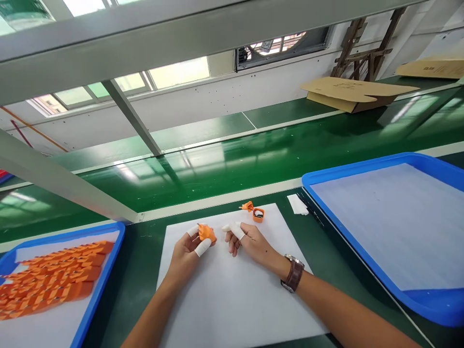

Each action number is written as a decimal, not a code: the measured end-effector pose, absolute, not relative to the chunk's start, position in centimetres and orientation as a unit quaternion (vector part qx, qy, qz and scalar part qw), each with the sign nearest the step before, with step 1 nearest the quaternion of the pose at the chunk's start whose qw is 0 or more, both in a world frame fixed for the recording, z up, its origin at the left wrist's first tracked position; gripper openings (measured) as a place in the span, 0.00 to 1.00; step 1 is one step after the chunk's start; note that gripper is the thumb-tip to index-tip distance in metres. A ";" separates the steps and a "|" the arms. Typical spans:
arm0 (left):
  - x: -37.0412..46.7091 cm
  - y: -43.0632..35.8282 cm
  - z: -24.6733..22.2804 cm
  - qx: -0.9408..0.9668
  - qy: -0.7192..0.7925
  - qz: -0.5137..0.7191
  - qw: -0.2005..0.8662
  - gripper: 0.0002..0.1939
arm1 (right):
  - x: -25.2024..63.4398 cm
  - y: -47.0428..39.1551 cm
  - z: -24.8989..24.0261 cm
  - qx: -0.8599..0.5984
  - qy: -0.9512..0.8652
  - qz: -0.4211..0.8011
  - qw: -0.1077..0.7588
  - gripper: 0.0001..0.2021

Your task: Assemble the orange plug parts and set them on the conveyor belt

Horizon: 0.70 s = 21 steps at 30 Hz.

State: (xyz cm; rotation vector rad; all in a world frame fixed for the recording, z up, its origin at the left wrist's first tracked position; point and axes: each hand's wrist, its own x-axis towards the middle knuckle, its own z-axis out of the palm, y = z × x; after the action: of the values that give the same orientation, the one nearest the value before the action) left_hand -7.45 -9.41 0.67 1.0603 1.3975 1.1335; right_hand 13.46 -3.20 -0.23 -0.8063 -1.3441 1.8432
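My left hand (186, 251) holds a small orange plastic piece (206, 233) between thumb and fingers, over a white sheet (213, 295). White covers sit on the tips of its thumb and a finger. To the right, my right hand (246, 239) is apart from that piece. Its thumb and forefinger, also in white covers, come together while the other fingers curl in; anything between them is too small or hidden to see. Beyond it, near the sheet's far edge, rests an orange case (258, 215) with dark contents, beside another orange piece (248, 206).
At left, a blue tray (118, 237) carries rows of orange pieces (65, 278). A second blue tray (409, 299), lined with white, stands at right. Between it and the sheet lie a white paper (297, 204) and thin black strips (311, 210). A metal post (72, 176) slants at left.
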 end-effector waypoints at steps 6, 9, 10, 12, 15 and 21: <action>-7.1 -9.2 0.4 0.453 0.552 0.489 0.501 0.22 | 13.4 -3.9 -0.9 -0.321 -0.624 0.638 0.317 0.17; -6.8 -9.8 0.7 0.470 0.560 0.517 0.445 0.22 | 13.6 -4.4 -1.4 -0.331 -0.668 0.595 0.301 0.15; -7.0 -10.2 1.1 0.484 0.570 0.529 0.400 0.22 | 13.6 -4.5 -1.6 -0.336 -0.674 0.588 0.295 0.15; -8.1 -11.4 2.3 0.514 0.598 0.547 0.282 0.23 | 13.6 -4.6 -2.0 -0.347 -0.687 0.575 0.279 0.17; -11.8 -14.3 4.7 0.517 0.635 0.563 0.114 0.24 | 13.6 -4.7 -2.3 -0.356 -0.699 0.564 0.258 0.18; -26.8 -22.2 8.9 0.292 0.708 0.625 -0.155 0.27 | 13.8 -5.0 -2.3 -0.377 -0.719 0.539 0.223 0.20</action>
State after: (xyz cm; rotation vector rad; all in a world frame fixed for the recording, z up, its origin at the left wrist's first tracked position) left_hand -26.78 -22.24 8.89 1.0192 2.4729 2.1823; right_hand 13.75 -5.01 -2.29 -1.0398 -1.9863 1.4889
